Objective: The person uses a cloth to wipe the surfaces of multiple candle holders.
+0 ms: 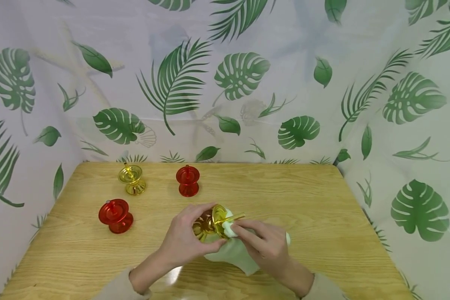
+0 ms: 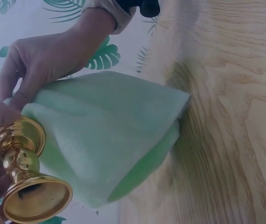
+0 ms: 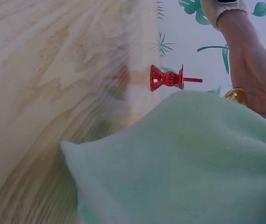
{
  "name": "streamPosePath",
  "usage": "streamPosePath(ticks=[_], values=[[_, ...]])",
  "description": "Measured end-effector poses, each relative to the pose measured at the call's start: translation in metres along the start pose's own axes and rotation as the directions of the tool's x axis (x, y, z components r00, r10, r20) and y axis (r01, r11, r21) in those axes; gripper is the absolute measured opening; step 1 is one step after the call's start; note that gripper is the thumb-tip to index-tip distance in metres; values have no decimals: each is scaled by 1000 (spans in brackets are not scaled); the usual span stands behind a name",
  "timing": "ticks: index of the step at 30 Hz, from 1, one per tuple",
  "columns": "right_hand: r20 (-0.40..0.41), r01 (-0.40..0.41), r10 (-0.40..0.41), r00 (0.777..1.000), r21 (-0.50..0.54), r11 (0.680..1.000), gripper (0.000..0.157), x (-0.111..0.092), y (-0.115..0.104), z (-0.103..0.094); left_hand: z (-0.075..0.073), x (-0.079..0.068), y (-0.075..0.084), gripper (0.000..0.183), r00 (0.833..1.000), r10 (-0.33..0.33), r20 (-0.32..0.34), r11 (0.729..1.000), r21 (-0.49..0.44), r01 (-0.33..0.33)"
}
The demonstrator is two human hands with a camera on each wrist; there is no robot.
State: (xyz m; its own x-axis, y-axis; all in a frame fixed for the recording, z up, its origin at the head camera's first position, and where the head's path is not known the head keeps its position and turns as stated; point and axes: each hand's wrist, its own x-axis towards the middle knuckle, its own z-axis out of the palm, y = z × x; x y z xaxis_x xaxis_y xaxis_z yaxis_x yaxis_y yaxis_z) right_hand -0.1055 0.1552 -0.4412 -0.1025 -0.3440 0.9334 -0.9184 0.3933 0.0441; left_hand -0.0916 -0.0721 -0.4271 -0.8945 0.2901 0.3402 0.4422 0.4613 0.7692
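Note:
My left hand (image 1: 181, 233) grips a shiny gold candle holder (image 1: 218, 217) by its stem, tilted sideways above the table with its dish and spike toward the right. A pale green cloth (image 1: 237, 255) is pinched in my right hand (image 1: 266, 246), and part of it presses into the dish beside the spike. From the left wrist view, the holder's hollow base (image 2: 37, 200) faces the camera and the cloth (image 2: 105, 135) hangs behind it. Across the right wrist view the cloth (image 3: 184, 163) covers most of the holder, leaving a bit of gold rim (image 3: 236, 94).
Another gold candle holder (image 1: 131, 177) stands at the back left of the wooden table (image 1: 285, 187). One red candle holder (image 1: 114, 213) stands in front of it, a second red candle holder (image 1: 188, 180) at back centre. Leaf-patterned curtains (image 1: 243, 125) enclose the back and sides.

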Motion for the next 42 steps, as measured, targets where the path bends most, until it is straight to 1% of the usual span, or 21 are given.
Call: streamPosePath(ticks=[2, 5, 7, 10, 13, 15, 18, 21, 23, 26, 29, 31, 35, 39, 42], values=[[23, -9, 9, 1000, 10, 1000, 21, -1, -1, 2, 0, 0, 0, 74, 1000, 8, -4, 1000, 12, -8], [65, -48, 46, 997, 23, 999, 22, -2, -4, 4, 2, 0, 0, 74, 998, 57, -23, 995, 84, -55], [92, -90, 87, 992, 30, 996, 22, -2, -7, 5, 3, 0, -1, 75, 994, 106, -40, 983, 153, -99], [119, -147, 142, 983, 39, 988, 22, 1, -11, 6, 6, 0, -2, 76, 983, 173, -64, 957, 249, -152], [134, -183, 174, 976, 51, 982, 22, 3, -12, 6, 7, 0, -3, 75, 975, 206, -78, 939, 297, -174], [138, -178, 170, 976, 49, 983, 22, 4, -12, 7, 7, 0, -3, 75, 974, 211, -81, 934, 310, -176], [132, -129, 125, 983, 18, 992, 22, 3, -11, 7, 6, 0, -3, 76, 980, 186, -77, 946, 285, -157], [101, -35, 38, 994, -26, 999, 23, 0, -6, 8, 4, -2, -2, 76, 989, 133, -68, 968, 224, -115], [71, 26, -23, 997, -41, 999, 23, -2, -2, 8, 4, -2, -1, 76, 994, 95, -63, 980, 182, -82], [19, 116, -116, 993, -55, 992, 22, -5, 5, 8, 3, -3, -1, 76, 997, 58, -51, 988, 146, -50], [-24, 152, -153, 988, -64, 986, 22, -5, 9, 5, 3, -3, 0, 76, 998, 45, -42, 990, 136, -39], [-42, 148, -151, 988, -67, 987, 23, -4, 11, 3, 3, -4, -1, 75, 998, 40, -43, 990, 138, -34], [-61, 94, -98, 993, -64, 994, 24, -3, 13, -4, 3, -4, -2, 75, 999, 21, -49, 990, 141, -14], [-57, 33, -37, 998, -62, 997, 25, -2, 14, -9, 2, -4, -3, 74, 999, -6, -47, 991, 134, 13], [-51, 10, -13, 999, -52, 999, 25, -2, 14, -10, 2, -3, -2, 74, 999, -22, -42, 991, 129, 27]])
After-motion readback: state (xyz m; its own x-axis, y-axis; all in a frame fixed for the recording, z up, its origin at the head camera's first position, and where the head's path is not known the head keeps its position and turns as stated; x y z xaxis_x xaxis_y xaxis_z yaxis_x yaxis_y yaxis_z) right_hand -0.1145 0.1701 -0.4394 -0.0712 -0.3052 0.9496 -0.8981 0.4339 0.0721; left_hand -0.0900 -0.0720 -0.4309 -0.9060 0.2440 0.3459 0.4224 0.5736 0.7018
